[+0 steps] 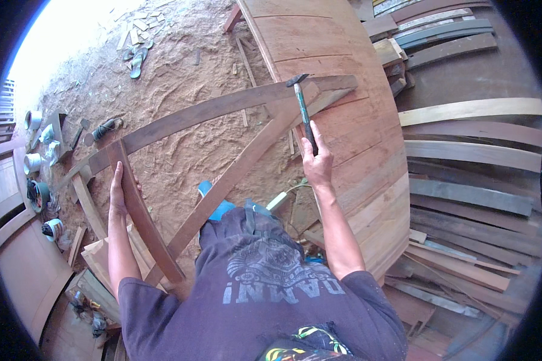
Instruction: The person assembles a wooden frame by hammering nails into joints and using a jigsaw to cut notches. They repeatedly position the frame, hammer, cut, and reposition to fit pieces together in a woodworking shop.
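Note:
My right hand (317, 161) is wrapped round the handle of a hammer (303, 109). The hammer's head overlaps the right end of a long brown wooden board (205, 114); whether they touch I cannot tell. My left hand (120, 191) grips a shorter board (140, 213), thumb side and fingers on its opposite edges. That shorter board meets the long one near its left end. A diagonal board (229, 174) crosses from the lower left up to the long board's right end, so the three form a triangular frame.
A wide grooved wooden panel (337, 126) lies under the frame's right end. Stacked planks (473, 150) fill the right side. Sawdust covers the floor (180, 78), with slippers (138, 62) at the far left. Tape rolls (33, 120) and more panels (30, 253) stand at left.

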Demonstrator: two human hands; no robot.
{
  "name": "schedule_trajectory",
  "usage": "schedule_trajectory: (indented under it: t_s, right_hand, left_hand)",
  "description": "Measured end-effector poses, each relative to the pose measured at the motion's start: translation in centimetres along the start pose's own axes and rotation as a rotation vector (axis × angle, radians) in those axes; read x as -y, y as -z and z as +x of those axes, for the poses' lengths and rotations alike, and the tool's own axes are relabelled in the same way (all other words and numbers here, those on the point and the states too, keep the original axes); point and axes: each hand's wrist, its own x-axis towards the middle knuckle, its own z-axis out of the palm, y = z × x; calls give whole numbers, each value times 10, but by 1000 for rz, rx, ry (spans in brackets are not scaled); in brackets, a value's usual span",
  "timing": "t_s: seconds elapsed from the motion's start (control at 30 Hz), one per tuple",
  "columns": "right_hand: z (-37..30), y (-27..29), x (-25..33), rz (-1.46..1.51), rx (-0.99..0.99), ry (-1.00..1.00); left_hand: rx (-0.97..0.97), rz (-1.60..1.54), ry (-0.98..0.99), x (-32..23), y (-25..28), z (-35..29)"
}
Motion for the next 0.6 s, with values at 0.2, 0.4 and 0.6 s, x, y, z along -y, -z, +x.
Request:
schedule_trajectory:
  t_s: [0.2,0.4,0.6]
  right_hand:
    - [0,-13,-16,-23,-11,83]
    - [-3,-14,-13,16,-92,202]
    - [1,-8,-16,-84,-49,189]
  left_hand:
    - [21,0,6,2,-1,5]
    - [8,15,6,3,2,8]
    - [-10,50,-13,-1,-2,6]
